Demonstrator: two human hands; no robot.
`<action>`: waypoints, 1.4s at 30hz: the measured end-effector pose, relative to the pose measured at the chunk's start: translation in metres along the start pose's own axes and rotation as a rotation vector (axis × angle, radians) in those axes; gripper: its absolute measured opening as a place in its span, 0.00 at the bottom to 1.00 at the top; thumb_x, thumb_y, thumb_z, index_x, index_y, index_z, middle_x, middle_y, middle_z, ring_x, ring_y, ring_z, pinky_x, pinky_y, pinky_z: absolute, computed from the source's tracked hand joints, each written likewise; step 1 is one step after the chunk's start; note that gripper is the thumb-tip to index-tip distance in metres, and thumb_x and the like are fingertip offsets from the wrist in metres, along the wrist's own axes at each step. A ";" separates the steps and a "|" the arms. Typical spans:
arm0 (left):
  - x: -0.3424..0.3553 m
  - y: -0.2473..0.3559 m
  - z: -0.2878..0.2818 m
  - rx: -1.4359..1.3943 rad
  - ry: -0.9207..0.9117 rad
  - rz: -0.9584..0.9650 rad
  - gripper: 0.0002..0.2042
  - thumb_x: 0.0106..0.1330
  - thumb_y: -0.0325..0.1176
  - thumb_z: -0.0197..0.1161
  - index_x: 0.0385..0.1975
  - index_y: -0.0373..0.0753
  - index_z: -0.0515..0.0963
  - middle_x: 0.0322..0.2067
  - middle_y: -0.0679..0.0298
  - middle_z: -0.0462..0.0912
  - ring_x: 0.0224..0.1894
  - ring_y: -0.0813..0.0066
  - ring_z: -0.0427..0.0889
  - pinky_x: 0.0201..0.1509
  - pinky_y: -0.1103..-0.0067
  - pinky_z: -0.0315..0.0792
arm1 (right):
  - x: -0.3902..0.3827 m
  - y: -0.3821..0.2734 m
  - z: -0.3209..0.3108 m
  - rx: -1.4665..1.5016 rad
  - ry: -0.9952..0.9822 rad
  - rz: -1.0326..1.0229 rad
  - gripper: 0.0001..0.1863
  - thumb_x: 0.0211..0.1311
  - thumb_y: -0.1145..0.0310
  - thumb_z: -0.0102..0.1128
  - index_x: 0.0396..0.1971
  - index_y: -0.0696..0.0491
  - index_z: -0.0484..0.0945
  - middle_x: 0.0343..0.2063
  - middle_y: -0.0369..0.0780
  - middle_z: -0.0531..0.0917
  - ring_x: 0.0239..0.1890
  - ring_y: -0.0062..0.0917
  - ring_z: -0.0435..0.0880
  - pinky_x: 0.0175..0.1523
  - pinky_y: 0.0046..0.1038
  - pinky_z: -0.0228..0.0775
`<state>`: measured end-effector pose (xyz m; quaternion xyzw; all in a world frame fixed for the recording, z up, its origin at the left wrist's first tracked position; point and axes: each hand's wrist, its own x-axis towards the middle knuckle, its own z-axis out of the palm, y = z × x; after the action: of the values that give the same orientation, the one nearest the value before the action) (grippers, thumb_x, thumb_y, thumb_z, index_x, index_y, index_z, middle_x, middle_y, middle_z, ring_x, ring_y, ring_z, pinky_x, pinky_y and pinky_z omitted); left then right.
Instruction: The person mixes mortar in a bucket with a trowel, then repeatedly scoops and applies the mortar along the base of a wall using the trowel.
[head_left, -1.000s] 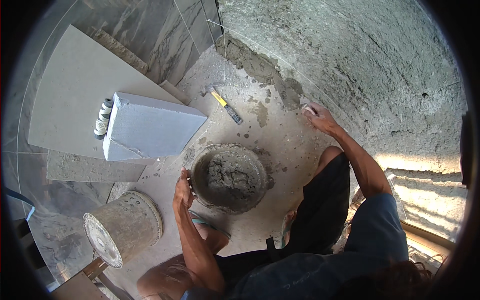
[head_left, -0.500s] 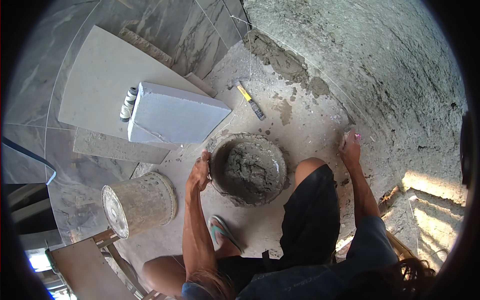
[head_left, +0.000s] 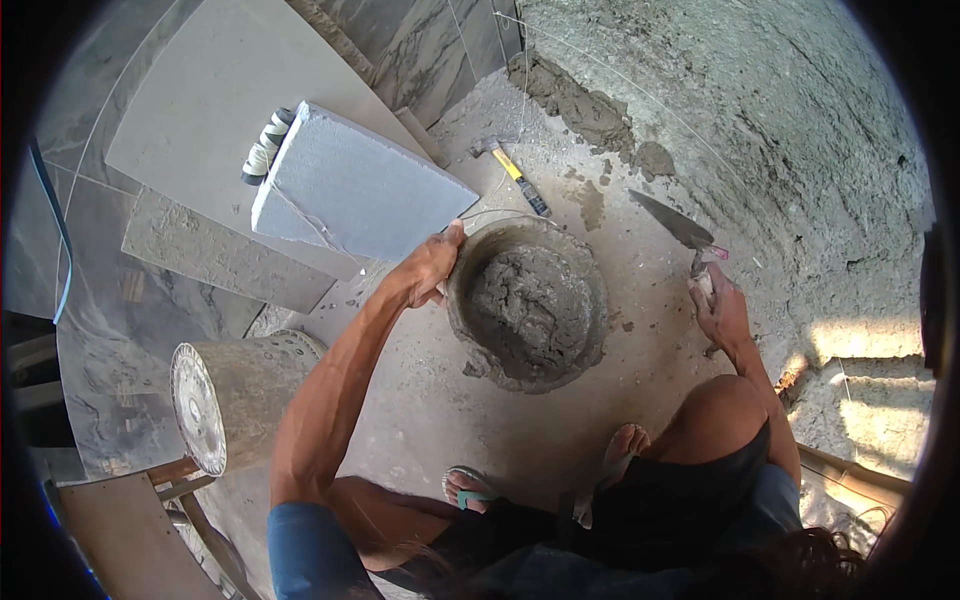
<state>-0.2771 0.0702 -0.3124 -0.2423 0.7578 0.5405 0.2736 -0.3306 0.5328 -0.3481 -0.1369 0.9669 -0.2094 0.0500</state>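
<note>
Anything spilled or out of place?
Yes: a mortar-like smear lies on the floor beside the hammer, apart from the mortar band along the wall. The bucket shows its outer bottom, so it isn't standing upright.

A seemingly tilted trowel (head_left: pixel 676 220) is right of a tub (head_left: pixel 464 282) of grey mortar (head_left: pixel 528 312).

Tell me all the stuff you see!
tub: 1, grey, middle
wall: 1, grey, right
mortar: 2 masses, grey, in tub, by wall
trowel: 1, grey, right
hammer: 1, yellow-black, beyond tub
slabs: several, grey, upper left
block: 1, whitish, on slabs
spool: 1, white, beside block
bucket: 1, beige, lower left
board: 1, brown, bottom left
strap: 1, blue, far left
feet: 2, sandalled, bottom
left hand: 1, bare, on tub
right hand: 1, bare, gripping trowel
</note>
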 end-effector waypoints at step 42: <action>-0.005 -0.001 0.034 0.459 0.166 0.640 0.33 0.78 0.55 0.35 0.32 0.27 0.77 0.32 0.37 0.79 0.39 0.37 0.76 0.50 0.59 0.69 | -0.059 -0.184 0.044 -0.310 -0.541 -0.446 0.18 0.66 0.57 0.53 0.33 0.61 0.75 0.27 0.56 0.82 0.31 0.49 0.84 0.36 0.47 0.75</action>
<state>-0.2680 0.1028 -0.3188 0.0303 0.9157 0.3934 0.0762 -0.2224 0.3711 -0.3086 -0.4001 0.8854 -0.0229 0.2356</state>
